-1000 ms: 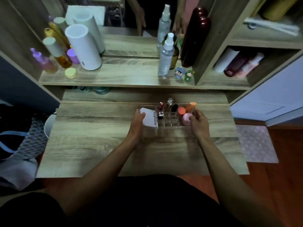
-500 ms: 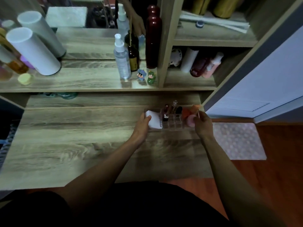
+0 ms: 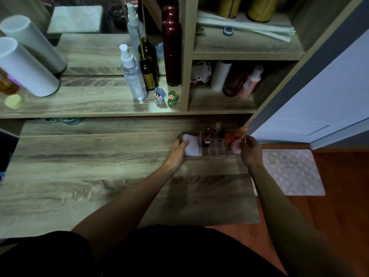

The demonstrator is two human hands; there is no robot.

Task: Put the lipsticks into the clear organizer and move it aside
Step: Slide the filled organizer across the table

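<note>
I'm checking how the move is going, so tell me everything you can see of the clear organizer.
The clear organizer looks like transparent plastic, divided into small square cells. It stands upright at the desk's far right, near the edge. Lipsticks stand in some cells; others look empty. A white pack fills its left end, pink and orange sponges its right. The left hand and right hand grip its two ends.

A single wide-angle view is given, taken from the person's head and aimed forward and steeply down. The bench point(image 3: 79, 176) is seen from above at close range, filling the frame from 9 o'clock to the centre. The shelf point(image 3: 89, 104) is met toward 12 o'clock, the floor point(image 3: 339, 196) toward 3 o'clock. Straight lines are bowed near the edges.
</note>
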